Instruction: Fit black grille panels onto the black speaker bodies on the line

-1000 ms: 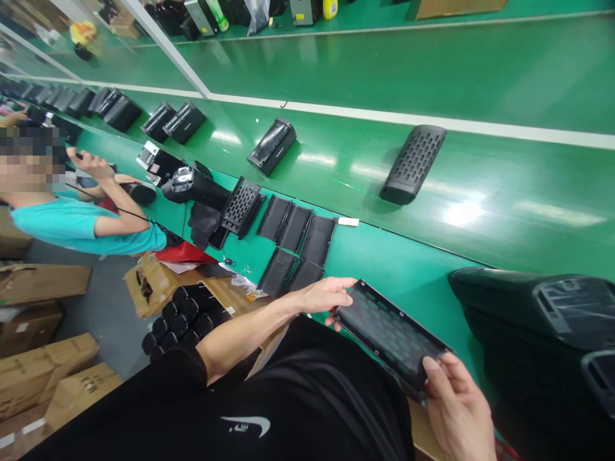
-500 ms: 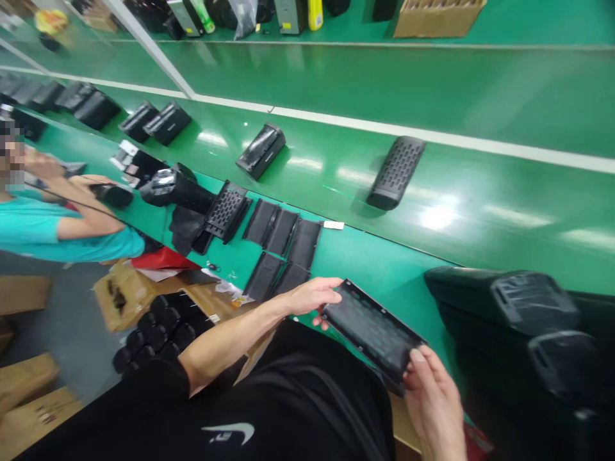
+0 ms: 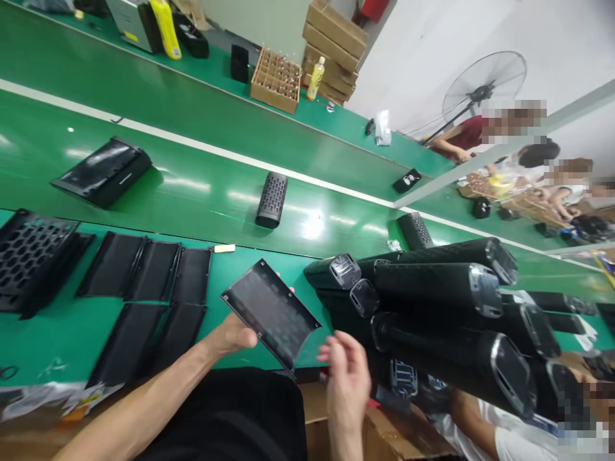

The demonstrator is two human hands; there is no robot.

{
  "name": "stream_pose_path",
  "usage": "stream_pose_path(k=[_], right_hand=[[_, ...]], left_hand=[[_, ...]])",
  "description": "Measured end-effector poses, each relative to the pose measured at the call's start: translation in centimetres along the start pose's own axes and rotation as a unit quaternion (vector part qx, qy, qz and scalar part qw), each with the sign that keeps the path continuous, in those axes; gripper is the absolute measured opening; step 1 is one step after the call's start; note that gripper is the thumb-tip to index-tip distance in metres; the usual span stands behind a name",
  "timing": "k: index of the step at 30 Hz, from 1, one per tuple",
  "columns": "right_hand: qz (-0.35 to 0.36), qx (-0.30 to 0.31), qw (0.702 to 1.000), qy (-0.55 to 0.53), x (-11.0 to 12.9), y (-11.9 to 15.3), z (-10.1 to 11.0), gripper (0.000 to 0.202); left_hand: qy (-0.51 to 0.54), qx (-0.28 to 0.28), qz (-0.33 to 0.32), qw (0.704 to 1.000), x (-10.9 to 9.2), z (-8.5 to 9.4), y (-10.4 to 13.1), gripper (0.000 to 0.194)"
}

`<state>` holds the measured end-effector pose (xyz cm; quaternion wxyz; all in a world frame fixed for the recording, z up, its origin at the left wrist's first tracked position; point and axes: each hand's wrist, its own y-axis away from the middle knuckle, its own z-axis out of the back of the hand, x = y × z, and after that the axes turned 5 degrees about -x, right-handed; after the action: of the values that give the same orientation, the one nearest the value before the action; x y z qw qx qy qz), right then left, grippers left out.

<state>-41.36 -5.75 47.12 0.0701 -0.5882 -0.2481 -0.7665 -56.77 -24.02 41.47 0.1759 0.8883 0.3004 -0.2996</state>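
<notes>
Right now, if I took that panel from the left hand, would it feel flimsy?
Probably fairly stiff: the panel shows no sag with only the left hand holding it. Likely light for its size, as it looks thin and shell-like.

The person wears plain, soft black cloth (image 3: pixel 240 416), seen at seven o'clock, with wide, smooth folds. The left forearm (image 3: pixel 139 400), at eight o'clock, is bare. The left hand (image 3: pixel 235 334) and right hand (image 3: pixel 346 368) are bare too, and the right has slim fingers.
</notes>
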Motion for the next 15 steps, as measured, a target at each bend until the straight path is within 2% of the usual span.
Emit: stream_pose_path(k=[1,2,3,4,5,7,11,15], right_hand=[[0.074,-0.093,0.993,0.024,0.5,-0.5,2.0,0.045],[0.158,-0.2,0.966,0.048,1.0,-1.2,4.2,0.044],[0.229,-0.278,0.931,0.054,1.5,-2.1,6.2,0.049],[0.274,-0.3,0.911,0.068,2.0,-3.1,8.0,0.059],[0.29,-0.281,0.911,0.087,2.5,-4.3,9.5,0.072],[0.284,-0.226,0.925,0.11,3.3,-6.6,11.0,0.083],[0.264,-0.157,0.941,0.141,3.5,-9.6,10.8,0.094],[0.252,-0.159,0.935,0.192,3.4,-10.5,11.2,0.11]], left_hand=[[0.017,0.01,-0.002,1.0,-0.2,0.1,-0.1,0.102],[0.032,0.019,-0.001,0.999,-0.5,0.3,-0.1,0.099],[0.045,0.027,0.005,0.999,-0.8,0.5,-0.1,0.097],[0.056,0.031,0.013,0.998,-1.0,0.6,-0.1,0.095],[0.065,0.033,0.023,0.997,-1.3,0.7,-0.1,0.095],[0.075,0.033,0.044,0.996,-1.6,0.9,-0.1,0.097],[0.086,0.057,0.069,0.992,-1.8,0.7,0.3,0.097],[0.104,0.048,0.072,0.991,-1.8,0.7,1.1,0.104]])
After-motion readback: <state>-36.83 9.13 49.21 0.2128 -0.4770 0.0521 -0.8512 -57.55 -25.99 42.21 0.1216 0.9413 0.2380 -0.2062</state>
